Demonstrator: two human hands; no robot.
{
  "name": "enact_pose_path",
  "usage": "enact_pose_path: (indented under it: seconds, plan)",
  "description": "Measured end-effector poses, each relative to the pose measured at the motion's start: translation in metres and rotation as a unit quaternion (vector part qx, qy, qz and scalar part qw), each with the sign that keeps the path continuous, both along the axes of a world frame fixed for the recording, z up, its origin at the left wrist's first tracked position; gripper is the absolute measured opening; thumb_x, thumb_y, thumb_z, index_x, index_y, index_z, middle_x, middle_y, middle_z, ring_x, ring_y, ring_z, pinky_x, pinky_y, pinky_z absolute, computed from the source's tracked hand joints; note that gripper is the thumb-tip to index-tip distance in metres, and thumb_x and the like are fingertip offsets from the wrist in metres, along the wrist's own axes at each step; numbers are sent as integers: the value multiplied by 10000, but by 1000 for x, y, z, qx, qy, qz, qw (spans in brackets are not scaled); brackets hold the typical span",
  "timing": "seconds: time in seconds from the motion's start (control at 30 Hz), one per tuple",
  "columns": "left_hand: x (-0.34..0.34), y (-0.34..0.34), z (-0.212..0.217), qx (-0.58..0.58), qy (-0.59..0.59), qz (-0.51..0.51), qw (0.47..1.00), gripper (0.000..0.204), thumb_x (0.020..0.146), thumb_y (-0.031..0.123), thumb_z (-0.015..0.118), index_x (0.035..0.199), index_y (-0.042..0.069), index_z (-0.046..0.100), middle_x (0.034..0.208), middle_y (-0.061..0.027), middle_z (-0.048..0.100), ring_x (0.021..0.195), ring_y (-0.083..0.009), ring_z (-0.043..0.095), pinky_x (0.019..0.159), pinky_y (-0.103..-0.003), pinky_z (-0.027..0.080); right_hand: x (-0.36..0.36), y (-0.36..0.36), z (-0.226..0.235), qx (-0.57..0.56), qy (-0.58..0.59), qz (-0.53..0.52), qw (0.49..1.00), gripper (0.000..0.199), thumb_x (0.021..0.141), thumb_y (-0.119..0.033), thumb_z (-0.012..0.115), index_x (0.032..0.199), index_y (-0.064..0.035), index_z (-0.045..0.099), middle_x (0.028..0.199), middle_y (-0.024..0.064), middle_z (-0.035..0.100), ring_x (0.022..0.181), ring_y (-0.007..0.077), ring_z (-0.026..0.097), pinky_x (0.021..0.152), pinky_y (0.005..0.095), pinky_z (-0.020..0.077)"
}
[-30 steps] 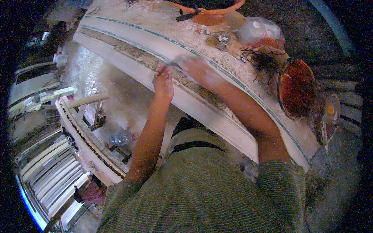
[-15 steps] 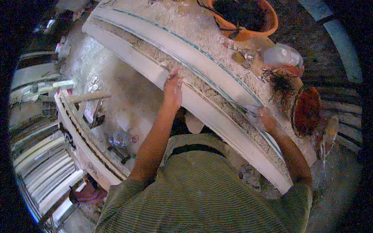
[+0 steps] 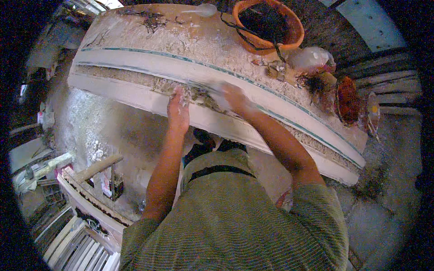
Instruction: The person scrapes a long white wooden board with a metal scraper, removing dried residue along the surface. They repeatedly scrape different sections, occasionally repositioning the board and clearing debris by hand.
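Note:
A long, curved white plaster moulding (image 3: 135,97) lies across the bench in front of me, with a rough, fibrous channel along its length and green lines on its far strip. My left hand (image 3: 179,112), smeared with white, rests on the moulding's near edge, its fingers reaching toward the channel. Over the channel, to the right of it, my right hand (image 3: 236,97) is blurred by motion and looks closed. A thin greyish blur shows at its fingers, too smeared to name.
Behind the moulding, the plaster-crusted bench (image 3: 190,34) holds an orange tub (image 3: 294,43) of dark material, a clear plastic container (image 3: 312,58) and a dish of reddish-brown stuff (image 3: 348,99). At lower left stands another curved moulding (image 3: 90,201) beside several stacked white strips (image 3: 81,250).
My right hand has moved left along the channel, closer to my left hand. My view has turned, so the moulding lies more level across it. My left hand remains on the near edge.

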State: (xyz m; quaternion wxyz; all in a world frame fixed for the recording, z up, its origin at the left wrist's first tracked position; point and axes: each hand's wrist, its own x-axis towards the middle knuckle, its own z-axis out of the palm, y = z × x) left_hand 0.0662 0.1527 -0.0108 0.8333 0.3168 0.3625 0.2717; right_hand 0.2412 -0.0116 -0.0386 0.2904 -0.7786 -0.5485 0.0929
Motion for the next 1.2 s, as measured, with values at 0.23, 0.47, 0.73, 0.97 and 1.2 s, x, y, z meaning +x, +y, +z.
enact_pose_path:
  seconds: [0.23, 0.47, 0.73, 0.97, 1.2]
  plan:
    - [-6, 29, 4, -46, -82, 14, 995, 602, 860, 127, 636, 1408, 44, 400, 1430, -66, 450, 1405, -199, 307, 1148, -385, 231, 64, -268, 96, -278, 372, -230, 855, 429, 927, -346, 597, 1176, 0, 642, 802, 7, 622, 655, 99, 509, 557, 261, 414]
    - [5, 30, -4, -33, 1, 0, 999, 574, 861, 167, 626, 1388, 63, 425, 1390, -59, 476, 1317, -214, 406, 1093, -394, 311, 29, -64, 65, -216, 361, -122, 899, 422, 930, -393, 578, 1251, -124, 626, 962, 126, 703, 886, 201, 625, 827, 359, 485]
    - [30, 68, 2, -79, -8, 89, 993, 364, 910, 241, 513, 1235, 78, 529, 1207, -77, 583, 1141, -259, 517, 1015, -412, 377, -44, 207, 26, -70, 220, -71, 970, 359, 871, -305, 562, 1140, -74, 624, 1087, 197, 636, 1027, 388, 605, 902, 499, 466]
    - [21, 81, 19, -2, -23, 135, 991, 379, 881, 289, 589, 1210, 104, 558, 1258, -73, 562, 1168, -297, 518, 1014, -476, 412, 55, -38, 40, -191, 12, 134, 972, 415, 901, -224, 514, 1313, -188, 545, 1300, 147, 560, 1217, 319, 515, 946, 507, 429]
    - [-1, 77, 11, -15, 32, 161, 986, 434, 959, 312, 485, 1336, 97, 466, 1456, -110, 419, 1288, -320, 440, 1098, -495, 331, 93, -165, 74, -328, -37, 120, 936, 427, 852, -234, 590, 1277, -190, 582, 1255, 149, 592, 971, 327, 644, 831, 504, 482]
